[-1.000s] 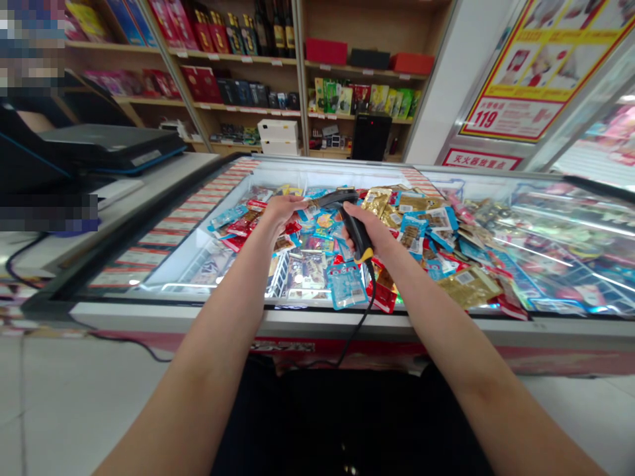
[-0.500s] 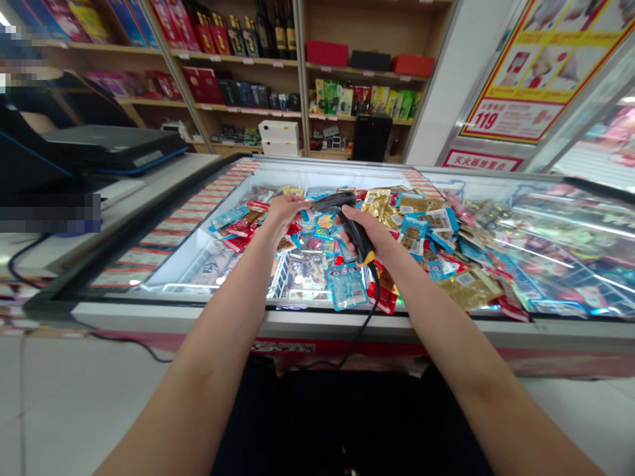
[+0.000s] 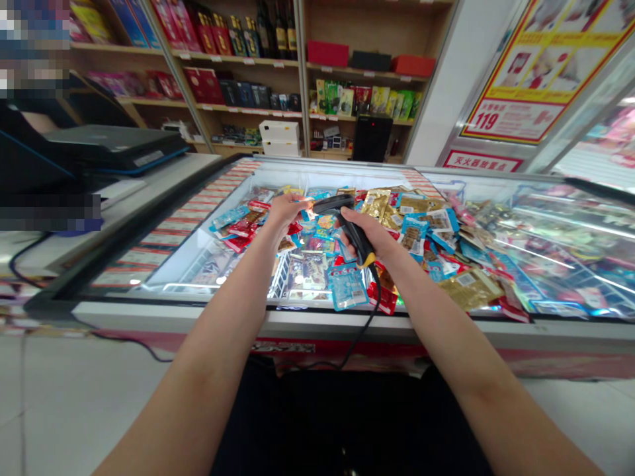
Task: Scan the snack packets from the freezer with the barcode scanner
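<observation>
The fingers [image 3: 358,233] of the right hand [image 3: 367,241] are clamped on a black corded barcode scanner [image 3: 333,203], held above a glass-topped chest freezer [image 3: 317,316] heaped with snack packets [image 3: 347,287]. The left hand [image 3: 286,213] sits just beside the scanner's head; whether its fingers [image 3: 299,206] pinch anything is hard to tell.

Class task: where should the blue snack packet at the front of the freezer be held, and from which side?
Pinch its near end, coming from the front: the blue packet is flat and lies on the pile of packets, with that end seemingly free. The left hand suits better, since the right hand holds the barcode scanner.
</observation>
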{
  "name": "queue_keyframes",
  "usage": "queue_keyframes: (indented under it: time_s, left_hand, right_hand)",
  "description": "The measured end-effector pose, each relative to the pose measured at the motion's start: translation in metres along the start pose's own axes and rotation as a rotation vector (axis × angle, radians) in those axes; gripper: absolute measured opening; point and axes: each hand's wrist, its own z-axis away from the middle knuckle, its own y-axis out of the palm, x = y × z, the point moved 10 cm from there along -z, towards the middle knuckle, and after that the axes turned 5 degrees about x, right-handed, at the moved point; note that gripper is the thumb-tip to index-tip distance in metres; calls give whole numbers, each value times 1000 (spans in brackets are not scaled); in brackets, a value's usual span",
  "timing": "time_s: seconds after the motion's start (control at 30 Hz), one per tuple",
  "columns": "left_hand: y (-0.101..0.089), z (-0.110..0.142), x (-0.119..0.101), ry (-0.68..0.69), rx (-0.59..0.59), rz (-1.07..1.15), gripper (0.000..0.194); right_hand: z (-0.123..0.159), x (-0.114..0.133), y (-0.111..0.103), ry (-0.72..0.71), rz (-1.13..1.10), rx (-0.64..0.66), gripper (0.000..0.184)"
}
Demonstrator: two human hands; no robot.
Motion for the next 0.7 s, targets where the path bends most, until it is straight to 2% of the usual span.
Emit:
queue_keyframes:
  time_s: [0.47, 0.57, 0.7]
  left_hand:
    - [-2, -4, 2, 6, 23, 5, 22]
    - [-7, -1, -1, 1, -19, 6, 17]
    - [-22, 2, -11, 27, -99, 81, 17]
  right_hand:
    - [2, 3, 0, 0, -12, -11, 41]
    - [3, 4, -1, -5, -32, -30, 40]
    - [3, 4, -5, -8, -62, -67, 41]
